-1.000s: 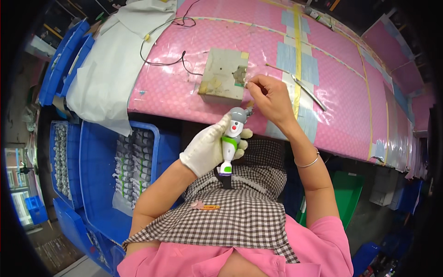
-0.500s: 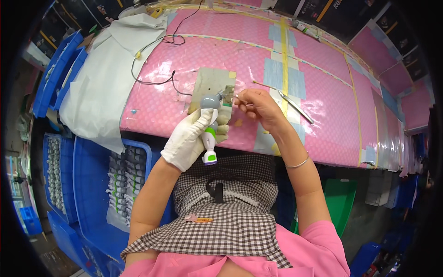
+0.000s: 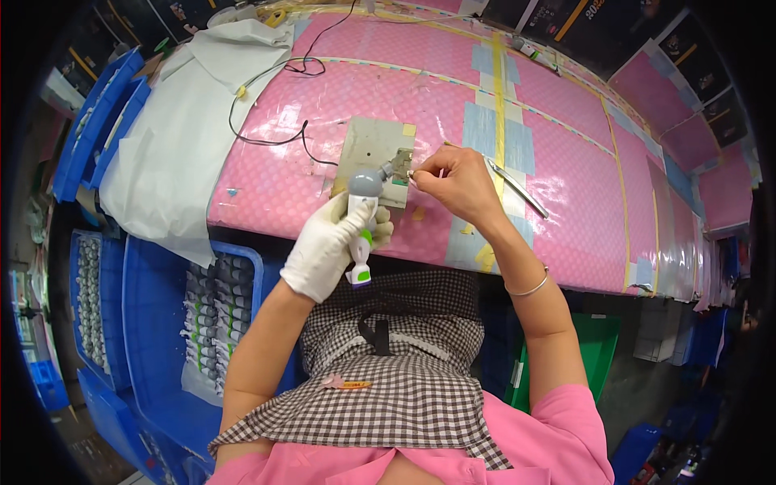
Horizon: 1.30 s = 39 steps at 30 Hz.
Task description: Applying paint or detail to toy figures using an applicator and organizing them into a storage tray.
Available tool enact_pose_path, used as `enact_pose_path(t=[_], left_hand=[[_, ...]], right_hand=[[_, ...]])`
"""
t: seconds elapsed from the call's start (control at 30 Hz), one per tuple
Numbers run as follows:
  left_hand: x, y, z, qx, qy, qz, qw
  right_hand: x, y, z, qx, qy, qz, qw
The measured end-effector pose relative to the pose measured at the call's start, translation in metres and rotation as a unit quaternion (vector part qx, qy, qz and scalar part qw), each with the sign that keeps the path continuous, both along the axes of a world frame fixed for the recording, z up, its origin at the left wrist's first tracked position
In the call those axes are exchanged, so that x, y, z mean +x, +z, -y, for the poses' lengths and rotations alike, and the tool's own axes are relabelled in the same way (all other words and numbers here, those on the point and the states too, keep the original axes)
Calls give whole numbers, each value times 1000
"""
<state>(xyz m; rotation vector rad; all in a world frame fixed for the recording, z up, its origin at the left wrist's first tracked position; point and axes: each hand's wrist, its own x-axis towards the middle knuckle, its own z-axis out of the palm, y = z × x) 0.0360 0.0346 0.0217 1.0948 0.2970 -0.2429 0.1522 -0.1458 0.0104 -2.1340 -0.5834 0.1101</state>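
- We see the left hand (image 3: 327,250), in a white glove, closed around a small toy figure (image 3: 361,222) with a grey domed head and a white-and-green body, just left of the frame centre.
- The figure now stands upright with its head against the lower edge of the grey square plate (image 3: 370,153); a second ago it was lower, over the table edge.
- The right hand (image 3: 457,182), bare, has its fingertips pinched narrow on a small part at the figure's head; we cannot tell what that part is.
- The right hand remains at the plate's right edge.
- A metal tool (image 3: 517,187) lies on the pink table (image 3: 582,210), right of that hand.
- Blue bins (image 3: 153,323) sit at lower left.
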Motion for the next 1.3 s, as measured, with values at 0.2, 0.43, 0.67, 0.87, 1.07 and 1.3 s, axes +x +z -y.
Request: enact_pose_path(t=[0.2,0.43,0.67,0.87,1.07,1.3], left_hand=[[11,3,-7,-91,-40,-8,995],[14,3,-8,-141,-28,-20,989],[16,-5,-10,-155,-32,-7,987],[15,-8,-10,-157,-31,12,987],[14,-13,-9,-140,-20,19,990],[-1,-6,-15,-167,-63,73,981]], right_hand=[[17,16,-2,-48,59,-136,988],[27,14,-5,-69,67,-199,975],[26,18,-8,-87,46,-196,976],[33,24,-13,-141,98,-184,968],[40,21,-15,-127,106,-183,969],[1,70,-30,-358,36,171,917]])
